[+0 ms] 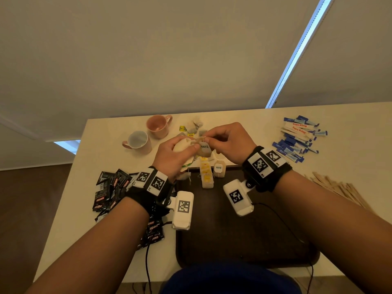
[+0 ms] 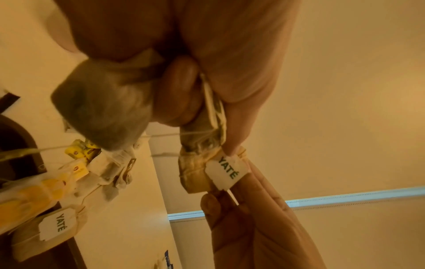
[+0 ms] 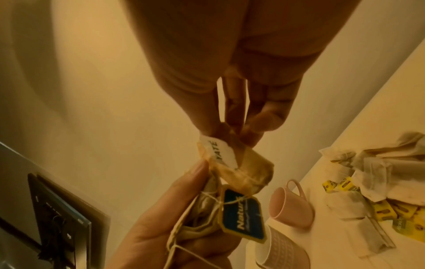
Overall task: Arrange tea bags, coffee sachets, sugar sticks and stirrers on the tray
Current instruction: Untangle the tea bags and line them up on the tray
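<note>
The pale desk (image 1: 254, 128) carries everything, and the dark tray (image 1: 233, 230) lies on its near middle, bare except for a few tea bags (image 1: 206, 177) laid along its far edge. Black coffee sachets (image 1: 110, 187) are heaped to the left of the tray, blue and white sugar sticks (image 1: 297, 139) lie far right, wooden stirrers (image 1: 339, 192) near right, and two pink cups (image 1: 148, 132) stand far left with loose bags behind the hands. Above the tray's far edge the left hand (image 1: 176, 153) has its fingers curled round a soft clump of bags, thumb pressing the top. The right hand (image 1: 224, 139) pinches, thumb against fingertips (image 3: 253, 131), at the paper tag and string of one YATÉ tea bag (image 2: 200, 174) held between both hands. These bags look very light, limp and easily torn, and their strings (image 3: 214, 202) seem tangled with a blue Natur tag (image 3: 241, 218). Holding the bag by its folded top or tag, not the thin filled pouch, and easing the string free gently seems the safest way to take it.
</note>
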